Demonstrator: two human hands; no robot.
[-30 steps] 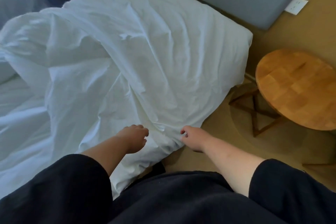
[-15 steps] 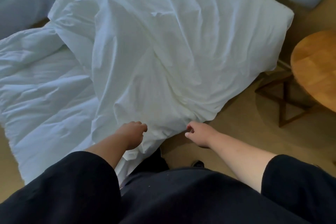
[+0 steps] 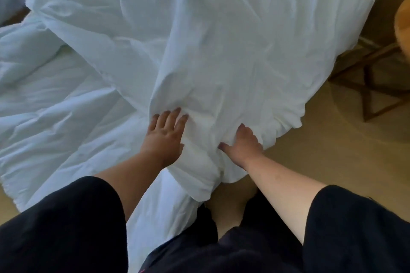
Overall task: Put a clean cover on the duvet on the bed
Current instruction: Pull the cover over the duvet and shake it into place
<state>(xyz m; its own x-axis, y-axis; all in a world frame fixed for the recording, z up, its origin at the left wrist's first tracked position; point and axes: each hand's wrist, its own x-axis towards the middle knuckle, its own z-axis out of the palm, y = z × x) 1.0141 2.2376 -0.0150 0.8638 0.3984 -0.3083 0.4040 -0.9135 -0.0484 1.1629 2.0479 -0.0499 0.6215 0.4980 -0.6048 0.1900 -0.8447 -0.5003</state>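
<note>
Duvet cover [image 3: 221,55]: lying crumpled over bed's near corner, only partly covering duvet [image 3: 55,104], bare at left. Left hand [image 3: 165,133]: pressing flat, fingers straight. Right hand [image 3: 243,145]: gripping bunched cover edge. Judging task midway; drawing down, straightening remaining.

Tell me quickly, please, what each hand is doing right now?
Left hand: open, straight fingers pressing flat on the white cover.
Right hand: thumb out, fingers buried in the bunched cover edge; whether it grips cannot be told.
</note>
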